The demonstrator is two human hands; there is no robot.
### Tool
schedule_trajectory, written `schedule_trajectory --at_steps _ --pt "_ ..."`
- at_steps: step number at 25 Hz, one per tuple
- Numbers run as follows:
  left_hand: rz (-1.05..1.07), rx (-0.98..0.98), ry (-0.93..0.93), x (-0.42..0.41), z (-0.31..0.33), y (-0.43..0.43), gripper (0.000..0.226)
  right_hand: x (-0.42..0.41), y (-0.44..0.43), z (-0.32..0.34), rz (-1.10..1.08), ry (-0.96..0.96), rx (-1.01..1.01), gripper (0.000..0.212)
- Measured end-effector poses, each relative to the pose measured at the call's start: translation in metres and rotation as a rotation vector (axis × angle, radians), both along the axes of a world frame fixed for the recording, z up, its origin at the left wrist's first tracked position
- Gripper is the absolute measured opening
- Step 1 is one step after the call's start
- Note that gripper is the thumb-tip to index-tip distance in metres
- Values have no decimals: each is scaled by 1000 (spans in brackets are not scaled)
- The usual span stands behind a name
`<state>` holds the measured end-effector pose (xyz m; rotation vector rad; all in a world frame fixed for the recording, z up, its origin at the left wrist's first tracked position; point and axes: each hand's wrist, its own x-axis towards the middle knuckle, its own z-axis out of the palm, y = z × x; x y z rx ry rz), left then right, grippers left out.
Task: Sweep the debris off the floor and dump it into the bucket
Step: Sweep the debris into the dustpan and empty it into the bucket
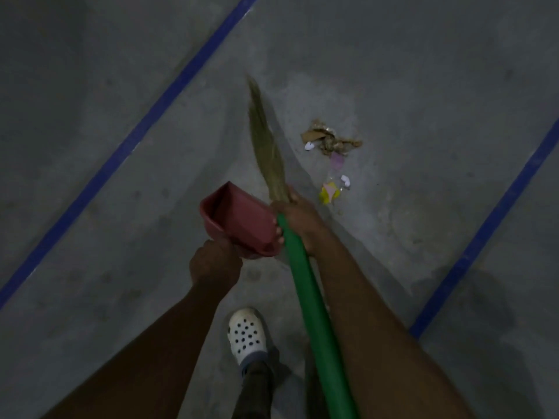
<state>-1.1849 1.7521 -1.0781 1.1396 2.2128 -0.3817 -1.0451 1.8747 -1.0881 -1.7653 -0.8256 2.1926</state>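
We have the right hand (298, 219) curled round the broom (305, 282) just below the bristles (266, 140) and the left hand (214, 261) curled on the red dustpan (239, 219) at its near edge; the pan looks empty, so we call this the approach before sweeping. The broom's long axis runs from lower right up and away, tip pointing forward and slightly left, and the debris (329, 140) lies on the floor (121, 207) just right of the bristles, not touching. Next we need the bristles beyond the debris and the dustpan lowered; the bucket is not in view.
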Motion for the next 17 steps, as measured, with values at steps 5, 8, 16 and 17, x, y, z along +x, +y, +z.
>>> schedule_trajectory --at_steps 5,8,16,17 --pt "-99 24 6 15 5 39 45 43 26 -9 -246 25 -209 7" --pt "-82 -14 -10 18 29 45 44 82 -41 47 -290 64 -279 6" --pt "-123 -33 -17 8 26 46 46 141 -152 110 -292 -239 -209 11" --pt "-113 -26 -23 7 21 44 45 136 -159 98 -303 -327 -208 5"
